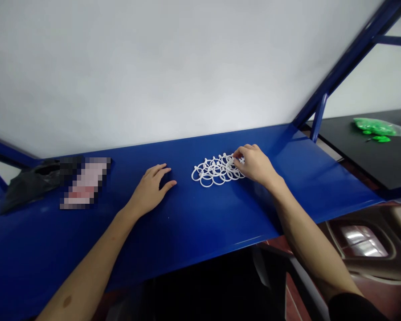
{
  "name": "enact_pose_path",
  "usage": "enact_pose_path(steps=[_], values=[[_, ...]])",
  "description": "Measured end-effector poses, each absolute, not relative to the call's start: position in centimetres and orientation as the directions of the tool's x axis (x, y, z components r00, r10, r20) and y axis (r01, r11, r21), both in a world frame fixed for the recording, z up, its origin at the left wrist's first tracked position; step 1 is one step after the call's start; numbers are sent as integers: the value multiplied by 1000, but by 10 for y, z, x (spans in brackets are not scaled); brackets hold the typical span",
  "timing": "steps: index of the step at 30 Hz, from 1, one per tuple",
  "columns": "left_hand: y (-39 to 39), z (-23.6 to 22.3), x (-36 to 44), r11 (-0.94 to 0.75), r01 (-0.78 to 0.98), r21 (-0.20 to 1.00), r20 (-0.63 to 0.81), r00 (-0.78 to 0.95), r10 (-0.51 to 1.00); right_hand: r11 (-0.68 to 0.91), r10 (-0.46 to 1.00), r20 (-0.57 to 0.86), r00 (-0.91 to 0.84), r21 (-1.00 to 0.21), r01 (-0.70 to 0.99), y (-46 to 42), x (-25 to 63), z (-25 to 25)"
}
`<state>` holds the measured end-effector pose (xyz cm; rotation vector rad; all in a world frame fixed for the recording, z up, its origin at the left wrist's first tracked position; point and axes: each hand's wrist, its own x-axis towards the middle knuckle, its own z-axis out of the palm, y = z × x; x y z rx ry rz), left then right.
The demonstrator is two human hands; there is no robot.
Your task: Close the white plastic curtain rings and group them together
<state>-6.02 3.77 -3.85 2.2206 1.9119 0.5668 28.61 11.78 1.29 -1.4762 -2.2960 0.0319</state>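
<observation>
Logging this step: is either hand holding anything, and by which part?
The left hand rests empty on the blue shelf. The right hand has its fingertips on the far edge of the white plastic rings, but whether they grip one cannot be told.

2 hands (150, 191), 1 heap of white plastic rings (217, 170), 1 green bag (376, 126)

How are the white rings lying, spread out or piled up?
Spread out: the white plastic rings lie flat, overlapping, on the blue shelf.

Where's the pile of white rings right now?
In the head view, the white plastic rings lie in a flat cluster mid-way along the blue metal shelf, with the right hand touching their right edge and the left hand just to their left.
</observation>
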Motion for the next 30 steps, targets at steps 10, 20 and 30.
enact_pose_path(steps=[10, 20, 30], values=[[22, -34, -32, -258, 900, 352, 274, 164, 948, 591, 797, 339, -499, -270, 760, 128, 308, 11], [58, -28, 66, -467, 834, 293, 143, 445, 884, 610, 792, 99, -603, -83, 788, 125, 305, -18], [87, -32, 80, -568, 749, 340, 161, 549, 820, 678, 734, 306, -606, -382, 628, 122, 287, -28]])
